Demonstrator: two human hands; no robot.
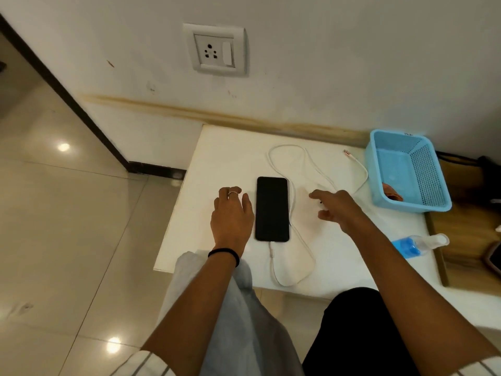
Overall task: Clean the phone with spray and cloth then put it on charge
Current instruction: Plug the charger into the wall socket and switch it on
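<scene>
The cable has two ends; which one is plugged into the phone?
The near end enters the phone; the far end lies loose beside the blue basket.

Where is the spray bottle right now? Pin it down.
In the head view the spray bottle lies on its side at the white table's right edge, below the blue basket and right of the right forearm.

White table (pixel 222 147): phone (pixel 272 208), cable (pixel 303 275), basket (pixel 444 202).

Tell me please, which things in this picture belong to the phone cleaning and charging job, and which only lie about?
For the job:
- black rectangular phone
- white charging cable, plugged into the phone
- clear plastic spray bottle with blue label
- white wall socket
- orange cloth in the basket

Only lying about:
- light blue plastic mesh basket
- brown wooden surface
</scene>
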